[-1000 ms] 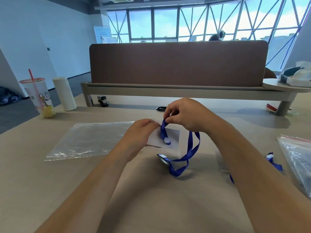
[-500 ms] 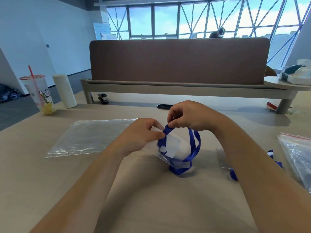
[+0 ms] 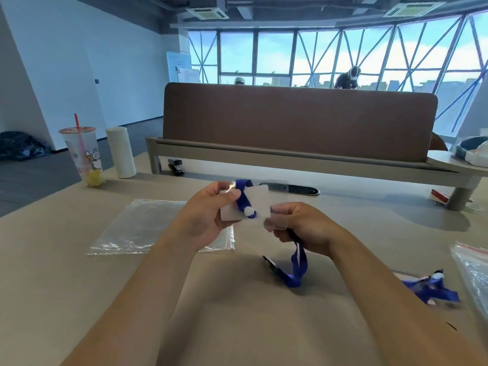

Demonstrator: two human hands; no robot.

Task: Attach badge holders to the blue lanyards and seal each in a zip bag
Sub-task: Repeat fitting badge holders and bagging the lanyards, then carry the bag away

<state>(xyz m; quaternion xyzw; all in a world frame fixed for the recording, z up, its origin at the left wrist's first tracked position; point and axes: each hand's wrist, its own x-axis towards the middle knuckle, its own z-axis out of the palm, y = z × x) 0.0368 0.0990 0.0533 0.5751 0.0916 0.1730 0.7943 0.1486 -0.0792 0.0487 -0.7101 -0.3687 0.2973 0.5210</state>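
Gripping badge holder [image 3: 258, 204] in raised left hand [image 3: 207, 220] | right hand [image 3: 305, 229] pinching blue lanyard [image 3: 299, 262]

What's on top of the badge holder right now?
A blue lanyard strap crosses the badge holder, ending in a white snap. The left hand grips its left edge, so whether the strap passes through a slot is hidden.

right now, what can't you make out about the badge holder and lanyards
All head view.
Whether the blue lanyard is clipped to the badge holder: left hand's thumb and blur hide the joint.
Its path through the right hand: curled fingers hide it.
Second lanyard: motion-blurred, partly behind the right forearm.
Zip bag at right: cut by the frame edge.
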